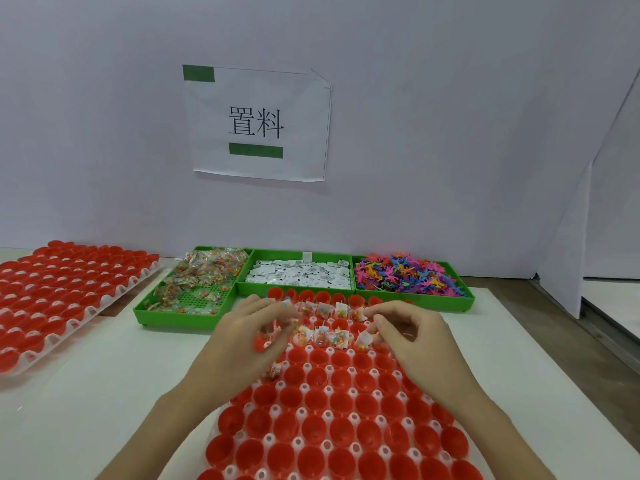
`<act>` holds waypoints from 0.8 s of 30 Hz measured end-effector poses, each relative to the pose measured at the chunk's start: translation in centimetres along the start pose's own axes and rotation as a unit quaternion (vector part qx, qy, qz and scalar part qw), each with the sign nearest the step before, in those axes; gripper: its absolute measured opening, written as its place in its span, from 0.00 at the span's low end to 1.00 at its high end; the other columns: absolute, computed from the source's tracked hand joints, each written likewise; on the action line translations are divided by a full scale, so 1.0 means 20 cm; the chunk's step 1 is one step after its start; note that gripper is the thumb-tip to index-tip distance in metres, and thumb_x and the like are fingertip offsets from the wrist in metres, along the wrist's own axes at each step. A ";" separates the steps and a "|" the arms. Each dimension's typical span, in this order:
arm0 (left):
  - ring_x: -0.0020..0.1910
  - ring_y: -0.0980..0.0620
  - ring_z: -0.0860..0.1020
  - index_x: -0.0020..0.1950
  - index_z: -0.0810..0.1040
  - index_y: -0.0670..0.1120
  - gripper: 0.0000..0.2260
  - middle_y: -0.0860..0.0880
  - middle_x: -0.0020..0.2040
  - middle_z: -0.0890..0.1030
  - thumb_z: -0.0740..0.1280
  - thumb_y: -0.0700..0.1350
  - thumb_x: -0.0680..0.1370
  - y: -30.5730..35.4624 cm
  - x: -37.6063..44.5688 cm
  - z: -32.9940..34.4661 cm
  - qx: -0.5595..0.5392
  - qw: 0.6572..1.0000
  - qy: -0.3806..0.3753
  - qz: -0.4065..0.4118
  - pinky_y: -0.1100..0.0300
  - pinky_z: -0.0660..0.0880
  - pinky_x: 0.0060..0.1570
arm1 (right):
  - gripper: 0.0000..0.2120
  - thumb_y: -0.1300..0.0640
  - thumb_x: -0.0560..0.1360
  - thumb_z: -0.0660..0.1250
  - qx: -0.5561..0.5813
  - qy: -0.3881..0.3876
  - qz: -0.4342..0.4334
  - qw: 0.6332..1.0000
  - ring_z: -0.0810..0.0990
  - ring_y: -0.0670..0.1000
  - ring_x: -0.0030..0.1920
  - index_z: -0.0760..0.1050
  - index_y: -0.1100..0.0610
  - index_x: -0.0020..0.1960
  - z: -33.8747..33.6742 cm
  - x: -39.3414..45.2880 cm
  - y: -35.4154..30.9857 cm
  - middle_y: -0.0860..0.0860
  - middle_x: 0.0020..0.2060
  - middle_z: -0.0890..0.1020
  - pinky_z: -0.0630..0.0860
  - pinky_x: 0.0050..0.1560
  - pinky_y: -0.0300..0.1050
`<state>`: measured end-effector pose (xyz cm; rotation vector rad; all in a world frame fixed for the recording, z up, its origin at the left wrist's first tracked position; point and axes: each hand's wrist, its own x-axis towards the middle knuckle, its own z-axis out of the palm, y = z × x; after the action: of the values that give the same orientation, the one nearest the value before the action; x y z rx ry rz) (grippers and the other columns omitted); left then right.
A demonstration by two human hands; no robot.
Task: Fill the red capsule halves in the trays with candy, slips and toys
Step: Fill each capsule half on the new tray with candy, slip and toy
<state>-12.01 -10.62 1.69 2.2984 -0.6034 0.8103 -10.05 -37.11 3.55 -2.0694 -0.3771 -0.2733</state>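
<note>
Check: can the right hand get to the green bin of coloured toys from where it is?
Probably yes. The right hand is over the near tray, the toy bin lies just beyond it, open-topped, nothing between. It pinches a candy packet, though.

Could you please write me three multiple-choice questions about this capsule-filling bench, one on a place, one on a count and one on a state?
1. Which green bin holds the coloured toys?
A. The left one
B. The middle one
C. The right one

2. How many green bins stand side by side at the back of the table?
A. Two
B. Three
C. Five

3. In what state are the red capsule halves in the near rows of the front tray?
A. Empty
B. Filled with toys
C. Closed with lids

Answers: 1 C, the toys fill the bin right of the slips. 2 B, candy, slips and toys each have one. 3 A, only the far rows, by the left hand and right hand, hold candy packets.
</note>
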 end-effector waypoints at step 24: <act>0.48 0.57 0.72 0.60 0.83 0.48 0.09 0.58 0.49 0.76 0.66 0.41 0.82 -0.10 -0.02 0.00 0.054 0.998 0.015 0.017 0.65 0.72 0.47 | 0.14 0.65 0.78 0.69 -0.405 -0.175 -0.082 0.894 0.78 0.46 0.32 0.79 0.59 0.34 0.47 0.95 0.17 0.54 0.39 0.84 0.77 0.42 0.45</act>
<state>-11.21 -9.10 0.67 2.3752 -0.6000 0.9111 9.25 -27.60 2.72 -2.9319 -0.7531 -0.1649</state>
